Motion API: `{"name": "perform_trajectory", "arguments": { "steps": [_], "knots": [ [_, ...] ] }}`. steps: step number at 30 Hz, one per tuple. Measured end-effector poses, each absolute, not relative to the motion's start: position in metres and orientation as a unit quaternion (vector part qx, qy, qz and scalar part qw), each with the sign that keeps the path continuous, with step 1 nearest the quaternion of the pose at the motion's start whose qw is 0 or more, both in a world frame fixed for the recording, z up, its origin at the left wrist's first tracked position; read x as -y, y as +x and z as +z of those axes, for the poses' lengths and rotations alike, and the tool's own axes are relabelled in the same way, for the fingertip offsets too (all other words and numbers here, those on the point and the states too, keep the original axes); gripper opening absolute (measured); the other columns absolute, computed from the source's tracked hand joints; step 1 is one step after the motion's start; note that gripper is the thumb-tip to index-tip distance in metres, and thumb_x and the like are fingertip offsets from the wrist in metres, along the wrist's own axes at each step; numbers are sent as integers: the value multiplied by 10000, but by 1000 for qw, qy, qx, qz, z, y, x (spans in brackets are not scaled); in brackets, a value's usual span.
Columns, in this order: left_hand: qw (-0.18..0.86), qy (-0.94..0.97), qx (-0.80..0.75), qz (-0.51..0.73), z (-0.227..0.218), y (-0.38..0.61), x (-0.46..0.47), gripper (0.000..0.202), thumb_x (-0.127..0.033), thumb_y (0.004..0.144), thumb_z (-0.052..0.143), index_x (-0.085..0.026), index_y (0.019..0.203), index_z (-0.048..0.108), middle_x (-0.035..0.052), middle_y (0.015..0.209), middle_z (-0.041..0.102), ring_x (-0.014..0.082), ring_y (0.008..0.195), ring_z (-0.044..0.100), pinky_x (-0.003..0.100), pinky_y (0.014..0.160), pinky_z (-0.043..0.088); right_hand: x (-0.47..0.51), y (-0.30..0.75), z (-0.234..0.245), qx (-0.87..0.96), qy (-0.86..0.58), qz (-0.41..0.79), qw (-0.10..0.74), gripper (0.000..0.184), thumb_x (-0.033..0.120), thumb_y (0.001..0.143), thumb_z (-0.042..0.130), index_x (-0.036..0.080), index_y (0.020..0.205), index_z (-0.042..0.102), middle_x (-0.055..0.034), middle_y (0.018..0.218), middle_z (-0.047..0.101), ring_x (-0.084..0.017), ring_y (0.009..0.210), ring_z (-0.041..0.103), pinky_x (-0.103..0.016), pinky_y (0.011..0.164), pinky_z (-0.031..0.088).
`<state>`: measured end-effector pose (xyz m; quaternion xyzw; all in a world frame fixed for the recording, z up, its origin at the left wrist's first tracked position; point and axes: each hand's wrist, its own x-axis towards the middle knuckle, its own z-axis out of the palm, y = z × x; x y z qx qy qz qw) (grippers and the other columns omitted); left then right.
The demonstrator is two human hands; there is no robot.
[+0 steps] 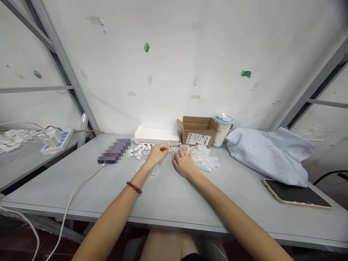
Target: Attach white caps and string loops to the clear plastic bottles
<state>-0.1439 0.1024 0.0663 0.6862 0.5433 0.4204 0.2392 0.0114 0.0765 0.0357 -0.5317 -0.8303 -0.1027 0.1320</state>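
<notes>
Left fingers (163, 148) pinch thin cord (170, 150); right fingers (181, 155) splayed on tabletop (108, 188).

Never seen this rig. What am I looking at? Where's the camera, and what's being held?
No machine here: this is a single view from a camera worn on a person's head, looking down at their own two hands over a grey table. The left hand, wearing a red bead bracelet, pinches a thin looped string, too fine to make out exactly. The right hand lies open beside it, next to a heap of clear plastic pieces. Small white discs lie left of the hands. A cardboard box and a lidded tumbler stand behind.
</notes>
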Motion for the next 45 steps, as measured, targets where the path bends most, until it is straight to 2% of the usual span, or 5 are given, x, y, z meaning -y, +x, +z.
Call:
{"name": "perform_trajectory", "arguments": {
  "steps": [7,16,30,37,45],
  "knots": [
    [301,659,-526,446,69,-143,-98,137,-279,626,617,-159,661,671,48,709,691,197,714,612,307,722,452,-77,19,37,811,-522,-134,229,313,99,854,388,162,1074,602,-143,987,634,-271,1007,520,-547,989,229],
    [414,586,-521,462,73,-140,-90,196,-344,604,684,-165,685,676,27,710,666,166,710,573,277,656,422,-70,37,55,672,-500,135,529,217,320,792,515,181,948,575,-48,875,658,-201,819,583,-331,764,420],
    [443,568,-526,453,73,-137,-87,209,-361,621,672,-162,684,664,43,787,673,168,768,577,273,680,436,-82,43,45,787,-507,-116,331,214,76,840,428,173,935,594,-98,983,674,-229,957,550,-402,914,268],
    [439,576,-517,457,74,-136,-85,211,-367,622,668,-163,677,654,41,803,675,168,771,573,280,681,438,-73,38,52,667,-506,160,523,186,334,779,581,175,875,568,-60,852,672,-195,793,602,-325,741,436],
    [480,568,-456,489,74,-135,-86,237,-368,625,694,-149,692,634,49,803,663,167,812,594,286,747,443,-67,30,52,633,-468,287,546,253,385,712,633,157,813,584,-35,729,654,-168,685,597,-296,647,453]
  ]
}}
